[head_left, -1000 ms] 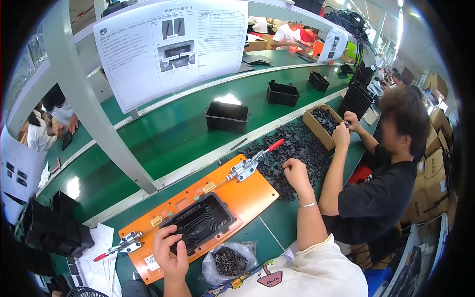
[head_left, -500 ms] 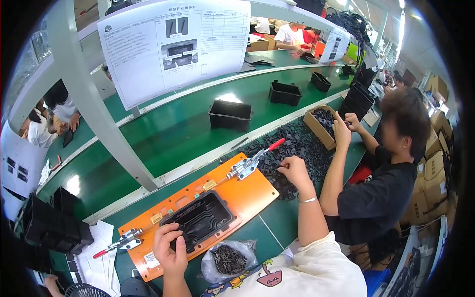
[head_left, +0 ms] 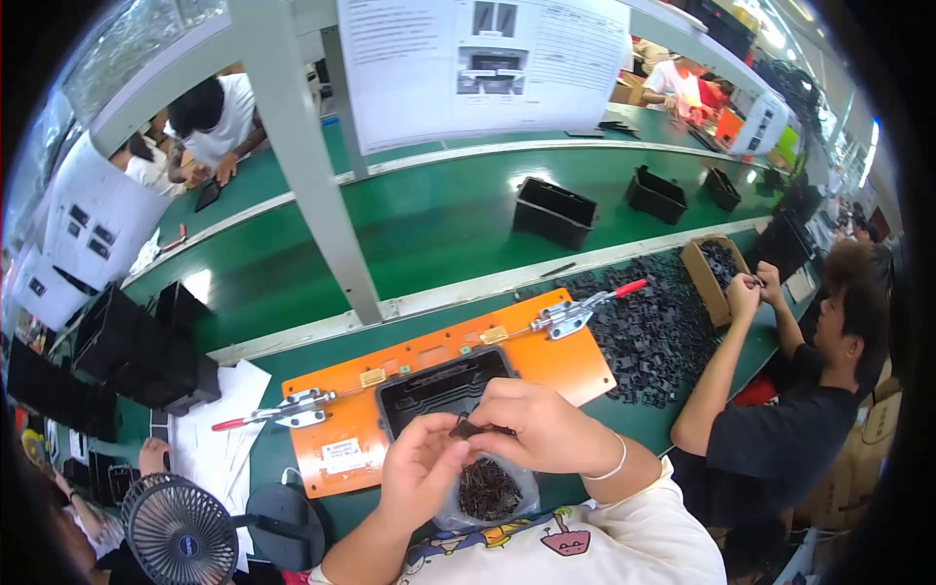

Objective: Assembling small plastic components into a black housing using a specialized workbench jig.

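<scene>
Green conveyor lanes (head_left: pixel 429 210) run across a busy assembly hall, with black plastic housings (head_left: pixel 554 211) riding the far lane and a printed instruction sheet (head_left: pixel 487 58) hanging from a grey post (head_left: pixel 302 166). On the near bench lies an orange fixture plate (head_left: pixel 561 366) with two red-handled toggle clamps, one at its left end (head_left: pixel 278 411) and one at its right end (head_left: pixel 580 310). A black plastic tray (head_left: pixel 434 385) sits seated in the middle of the plate.

Just near of that tray, both hands meet over a clear bag of small dark parts (head_left: pixel 487 492). The left hand (head_left: pixel 419 468) has thumb and forefinger closed on the left end of a small dark clip (head_left: pixel 478 429), and the right hand (head_left: pixel 546 429) curls over it, fingertips pinching the other end. The clip is held in the air between the two hands, above the bag and touching neither tray nor plate.

My reading is that a single part has been picked from the bag and is being oriented between the fingers. The next move would call for carrying it a short way far, to the tray, and lining it up with its seat, which needs the right way round first.

To the right, a co-worker (head_left: pixel 780 429) in a dark shirt reaches into a cardboard box (head_left: pixel 712 278) beside a heap of black parts (head_left: pixel 653 327). A small fan (head_left: pixel 180 531) stands near left, by stacked black trays (head_left: pixel 136 351).
</scene>
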Available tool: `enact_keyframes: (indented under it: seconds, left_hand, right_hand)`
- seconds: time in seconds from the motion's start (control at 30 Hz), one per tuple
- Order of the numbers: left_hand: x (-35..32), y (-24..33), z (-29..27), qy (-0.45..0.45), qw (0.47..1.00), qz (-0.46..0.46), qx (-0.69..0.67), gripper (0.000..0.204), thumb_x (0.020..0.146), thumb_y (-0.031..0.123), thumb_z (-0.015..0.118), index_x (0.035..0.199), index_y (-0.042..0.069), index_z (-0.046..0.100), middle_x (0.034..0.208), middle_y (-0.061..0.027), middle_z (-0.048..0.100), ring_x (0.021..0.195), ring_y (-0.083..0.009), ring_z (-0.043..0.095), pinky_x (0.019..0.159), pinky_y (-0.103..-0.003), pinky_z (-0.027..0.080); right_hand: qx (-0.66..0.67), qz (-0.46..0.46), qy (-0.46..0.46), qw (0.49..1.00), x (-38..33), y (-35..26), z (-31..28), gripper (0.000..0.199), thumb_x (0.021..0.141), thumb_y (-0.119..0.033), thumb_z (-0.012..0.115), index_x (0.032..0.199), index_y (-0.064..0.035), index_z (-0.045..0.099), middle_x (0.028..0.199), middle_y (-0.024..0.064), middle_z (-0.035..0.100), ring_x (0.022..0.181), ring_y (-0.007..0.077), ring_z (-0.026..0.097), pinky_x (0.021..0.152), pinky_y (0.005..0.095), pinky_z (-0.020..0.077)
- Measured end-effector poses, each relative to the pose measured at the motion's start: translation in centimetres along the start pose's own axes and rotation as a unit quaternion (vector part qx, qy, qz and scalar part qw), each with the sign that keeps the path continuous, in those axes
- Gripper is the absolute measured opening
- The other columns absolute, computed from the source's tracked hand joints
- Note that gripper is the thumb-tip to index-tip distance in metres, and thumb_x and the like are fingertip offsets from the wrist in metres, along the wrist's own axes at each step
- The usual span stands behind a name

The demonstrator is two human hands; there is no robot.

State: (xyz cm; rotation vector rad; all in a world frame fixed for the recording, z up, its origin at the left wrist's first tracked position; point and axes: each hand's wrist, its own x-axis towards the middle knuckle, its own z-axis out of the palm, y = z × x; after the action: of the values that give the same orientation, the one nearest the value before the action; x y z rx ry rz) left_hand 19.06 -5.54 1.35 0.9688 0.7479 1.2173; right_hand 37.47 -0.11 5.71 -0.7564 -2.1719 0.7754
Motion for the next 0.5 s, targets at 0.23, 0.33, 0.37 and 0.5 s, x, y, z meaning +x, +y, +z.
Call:
enact_keyframes:
  seconds: [0.23,0.33,0.37,0.5]
  left_hand:
    - [-0.2,-0.2,-2.8,0.058,0.997,0.050,-0.006,0.014,0.085,-0.007,0.063,0.095,-0.001,0.056,0.096,-0.0091,0.063,0.085,-0.0139,0.062,0.077,-0.028,0.053]
    - [0.1,-0.6,-3.8,0.103,0.993,0.059,-0.023,0.015,0.086,0.005,0.067,0.091,0.002,0.053,0.090,-0.0101,0.063,0.074,-0.0166,0.063,0.067,-0.029,0.055]
    - [0.2,-0.5,-4.0,0.112,0.989,0.061,-0.074,0.017,0.086,0.007,0.068,0.091,0.003,0.053,0.089,-0.0098,0.063,0.072,-0.0178,0.063,0.065,-0.030,0.055]
    - [1.1,-0.1,-3.5,0.030,0.986,0.070,-0.147,0.016,0.088,0.009,0.066,0.093,0.004,0.053,0.093,-0.0110,0.061,0.078,-0.0183,0.060,0.069,-0.031,0.051]
  right_hand:
    - [0.090,0.025,-0.068,0.993,1.7,-0.3,1.4,0.026,0.076,-0.006,0.072,0.100,-0.0016,0.063,0.079,0.0096,0.057,0.072,0.0239,0.060,0.063,0.0325,0.0491]
    - [0.216,0.100,-0.027,0.971,1.4,0.7,1.9,0.033,0.077,-0.002,0.071,0.109,-0.0007,0.060,0.088,0.0078,0.061,0.080,0.0175,0.061,0.067,0.0276,0.0491]
    - [0.300,0.136,-0.011,0.944,1.1,1.4,2.0,0.035,0.079,0.001,0.070,0.111,0.0004,0.059,0.094,0.0069,0.062,0.086,0.0137,0.061,0.070,0.0245,0.0486]
    - [0.202,0.033,-0.046,0.978,1.6,2.4,1.0,0.036,0.081,0.011,0.062,0.114,0.0005,0.054,0.103,0.0095,0.062,0.092,0.0142,0.060,0.079,0.0261,0.0492]
